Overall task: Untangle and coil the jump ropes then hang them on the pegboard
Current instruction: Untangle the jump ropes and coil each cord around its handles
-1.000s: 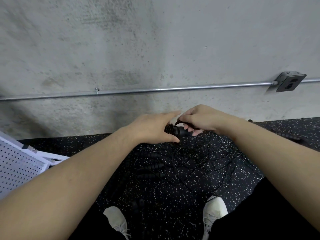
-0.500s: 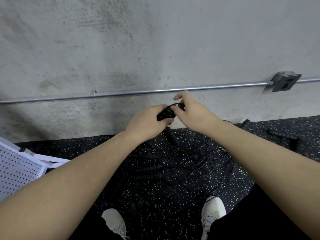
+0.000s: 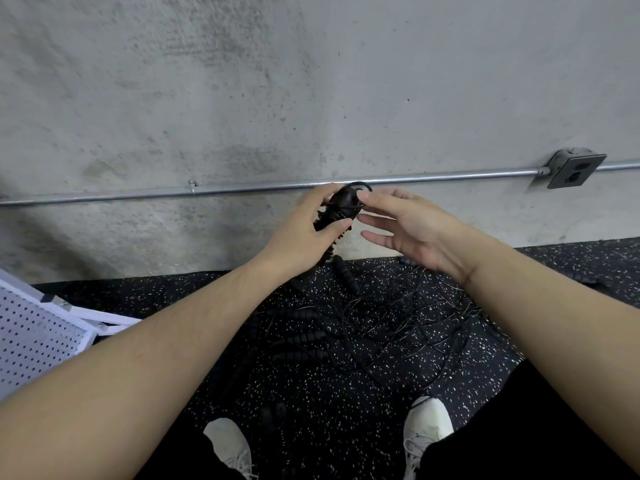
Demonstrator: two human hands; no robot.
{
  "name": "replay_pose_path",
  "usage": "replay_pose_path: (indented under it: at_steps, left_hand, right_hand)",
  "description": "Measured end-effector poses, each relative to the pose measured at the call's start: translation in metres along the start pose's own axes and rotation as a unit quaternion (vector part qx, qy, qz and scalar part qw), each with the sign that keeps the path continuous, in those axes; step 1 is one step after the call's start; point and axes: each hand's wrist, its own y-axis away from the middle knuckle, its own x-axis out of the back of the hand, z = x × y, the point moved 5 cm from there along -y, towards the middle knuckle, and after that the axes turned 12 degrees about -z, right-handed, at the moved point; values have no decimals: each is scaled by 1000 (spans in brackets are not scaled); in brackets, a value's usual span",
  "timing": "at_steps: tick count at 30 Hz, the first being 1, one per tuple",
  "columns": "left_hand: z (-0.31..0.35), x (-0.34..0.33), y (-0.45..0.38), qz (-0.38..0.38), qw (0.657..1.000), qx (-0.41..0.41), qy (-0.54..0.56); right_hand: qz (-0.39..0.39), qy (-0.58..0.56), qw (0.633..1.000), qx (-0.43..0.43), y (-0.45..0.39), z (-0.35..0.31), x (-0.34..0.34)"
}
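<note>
**Handle lifted to the conduit line**

Both hands have risen since a second ago, when they worked low over the floor; I now see them up in front of the wall pipe (image 3: 263,188).

At far left the white pegboard (image 3: 31,337) lies tilted on the speckled rubber floor (image 3: 173,292). My left hand (image 3: 304,233) grips a black ribbed jump-rope handle (image 3: 337,209), fingers and thumb curled round it, with a short loop of cord arcing off its top end. Just right of it my right hand (image 3: 412,230) is released, fingers straight and spread, the fingertips close to the handle (whether they touch it I cannot tell). Below and between my forearms the tangle of jump ropes (image 3: 388,327) sprawls on the floor, several more ribbed handles (image 3: 301,337) lying in it. Two white shoes (image 3: 427,424) show at the bottom, and a grey outlet box (image 3: 573,169) sits on the wall at far right.
</note>
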Motion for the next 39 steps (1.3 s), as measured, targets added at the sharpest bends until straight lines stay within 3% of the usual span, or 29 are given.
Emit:
replay_pose_path:
  at_steps: [4,15,22,25,30,35,39]
  left_hand:
    - [4,0,2,25,999,-23,41]
    - [5,-4,4,-21,996,-37,78]
    - [7,-2,3,24,999,-36,18]
    - [11,-2,3,28,998,-37,-46]
    - [12,5,5,42,996,-8,-83]
    - [12,10,4,45,995,5,-87]
    - [13,13,4,7,1000,12,-10]
  right_hand:
    - [-15,-29,999,-44,2,6,-6]
    - [-6,-36,999,-12,4,-3,-2]
    - [138,79,983,96,9,-10,-5]
    - [173,68,978,95,11,-8,-7]
    - [123,-9,990,64,13,-5,-9]
    - [104,-11,993,62,11,-4,-10]
    - [95,-5,993,63,10,-5,-10]
